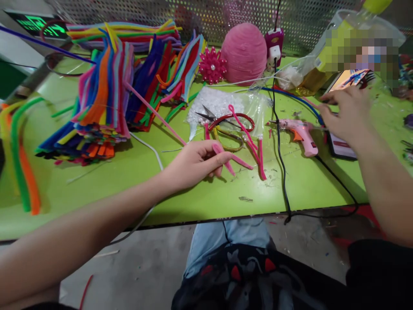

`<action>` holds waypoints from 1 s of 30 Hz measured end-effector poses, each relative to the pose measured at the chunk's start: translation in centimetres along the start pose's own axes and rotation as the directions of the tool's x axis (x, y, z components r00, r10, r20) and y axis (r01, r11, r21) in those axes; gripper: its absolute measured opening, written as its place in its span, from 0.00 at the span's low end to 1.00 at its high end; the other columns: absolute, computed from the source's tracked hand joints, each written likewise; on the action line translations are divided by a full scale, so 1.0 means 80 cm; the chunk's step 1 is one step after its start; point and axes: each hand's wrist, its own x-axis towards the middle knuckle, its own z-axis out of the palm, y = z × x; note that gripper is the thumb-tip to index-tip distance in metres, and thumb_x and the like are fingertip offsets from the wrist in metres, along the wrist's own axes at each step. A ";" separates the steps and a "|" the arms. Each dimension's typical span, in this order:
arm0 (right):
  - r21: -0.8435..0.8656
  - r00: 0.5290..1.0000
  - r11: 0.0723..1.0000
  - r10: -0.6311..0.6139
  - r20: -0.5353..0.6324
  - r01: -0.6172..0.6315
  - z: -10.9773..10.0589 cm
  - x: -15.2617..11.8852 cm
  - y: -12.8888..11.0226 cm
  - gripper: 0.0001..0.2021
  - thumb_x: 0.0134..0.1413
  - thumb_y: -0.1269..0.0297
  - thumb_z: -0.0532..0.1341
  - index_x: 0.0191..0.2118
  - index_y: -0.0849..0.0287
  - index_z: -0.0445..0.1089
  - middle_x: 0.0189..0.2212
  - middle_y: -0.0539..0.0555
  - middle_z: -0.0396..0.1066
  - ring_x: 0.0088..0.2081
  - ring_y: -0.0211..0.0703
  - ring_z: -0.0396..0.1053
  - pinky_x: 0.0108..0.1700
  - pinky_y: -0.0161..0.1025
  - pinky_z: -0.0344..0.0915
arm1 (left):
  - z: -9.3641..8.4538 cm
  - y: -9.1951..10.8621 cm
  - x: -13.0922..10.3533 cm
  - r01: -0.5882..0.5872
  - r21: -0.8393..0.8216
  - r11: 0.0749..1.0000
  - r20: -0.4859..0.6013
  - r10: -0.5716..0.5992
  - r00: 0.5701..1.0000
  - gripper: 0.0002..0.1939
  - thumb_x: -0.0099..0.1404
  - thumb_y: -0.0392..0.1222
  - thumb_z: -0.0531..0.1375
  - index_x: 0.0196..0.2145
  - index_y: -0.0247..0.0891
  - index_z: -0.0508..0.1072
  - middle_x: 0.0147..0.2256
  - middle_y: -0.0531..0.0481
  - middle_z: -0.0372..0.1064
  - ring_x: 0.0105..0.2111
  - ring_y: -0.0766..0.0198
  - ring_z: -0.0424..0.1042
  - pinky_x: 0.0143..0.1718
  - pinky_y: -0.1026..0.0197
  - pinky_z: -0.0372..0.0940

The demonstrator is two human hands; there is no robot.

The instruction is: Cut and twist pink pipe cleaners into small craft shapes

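Observation:
My left hand [204,161] pinches a bent pink pipe cleaner [227,162] above the front of the green table. My right hand [346,110] reaches over a phone [342,146] at the right, its fingers apart near a blue pipe cleaner [306,103]; nothing shows between them. Between my hands lie folded pink pipe cleaners [254,150], scissors [214,118] with red handles and a bag of clear beads [222,103]. A pink glue gun [301,134] rests just left of my right hand.
Bundles of coloured pipe cleaners [97,94] fill the left side. A pink ball [244,54] and a pink beaded flower [213,65] stand at the back. A black cable [280,159] runs down across the green table [206,202].

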 end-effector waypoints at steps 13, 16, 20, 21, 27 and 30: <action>0.935 0.733 0.351 -0.649 0.206 0.049 -0.051 -0.105 -0.236 0.10 0.63 0.61 0.65 0.32 0.60 0.72 0.27 0.49 0.74 0.28 0.35 0.67 0.31 0.36 0.60 | 0.002 -0.007 0.003 -0.204 0.159 0.966 -0.117 0.223 0.968 0.27 0.78 0.59 0.54 0.26 0.38 0.67 0.20 0.53 0.68 0.20 0.70 0.67 0.23 0.69 0.61; 0.933 0.813 0.354 -0.561 0.157 0.065 -0.037 -0.106 -0.243 0.09 0.63 0.62 0.64 0.32 0.59 0.70 0.26 0.48 0.71 0.28 0.34 0.66 0.32 0.37 0.59 | 0.001 -0.013 0.005 -0.222 0.112 0.969 -0.143 0.236 0.961 0.28 0.77 0.62 0.53 0.28 0.38 0.67 0.23 0.52 0.70 0.23 0.68 0.71 0.26 0.66 0.66; 0.923 0.867 0.358 -0.494 0.060 0.140 -0.026 -0.107 -0.238 0.06 0.60 0.65 0.65 0.37 0.58 0.67 0.28 0.48 0.72 0.29 0.36 0.67 0.33 0.37 0.60 | -0.002 -0.018 0.008 -0.194 -0.018 0.981 -0.086 0.191 0.978 0.25 0.76 0.62 0.56 0.32 0.38 0.68 0.25 0.52 0.72 0.26 0.65 0.74 0.30 0.64 0.71; 0.915 0.870 0.367 -0.491 0.036 0.169 -0.025 -0.107 -0.236 0.06 0.61 0.65 0.65 0.38 0.58 0.67 0.28 0.48 0.72 0.29 0.36 0.67 0.33 0.37 0.60 | -0.002 -0.017 0.008 -0.186 -0.029 0.982 -0.067 0.183 0.981 0.23 0.76 0.61 0.57 0.33 0.38 0.68 0.25 0.51 0.73 0.26 0.65 0.75 0.31 0.64 0.71; 0.826 0.869 0.435 -0.479 -0.124 0.358 -0.021 -0.104 -0.230 0.06 0.62 0.67 0.65 0.36 0.58 0.67 0.29 0.49 0.71 0.28 0.35 0.64 0.35 0.38 0.59 | -0.003 -0.015 0.011 -0.193 -0.050 0.980 -0.100 0.187 0.977 0.20 0.72 0.55 0.65 0.32 0.35 0.74 0.26 0.53 0.70 0.26 0.71 0.71 0.30 0.68 0.71; 0.868 0.898 0.418 -0.434 -0.069 0.269 -0.017 -0.101 -0.230 0.08 0.63 0.64 0.67 0.36 0.57 0.67 0.30 0.50 0.72 0.27 0.34 0.64 0.33 0.38 0.60 | -0.003 -0.015 0.014 -0.127 -0.137 0.982 -0.177 0.102 0.979 0.17 0.71 0.50 0.66 0.30 0.34 0.75 0.26 0.54 0.67 0.24 0.71 0.71 0.27 0.68 0.73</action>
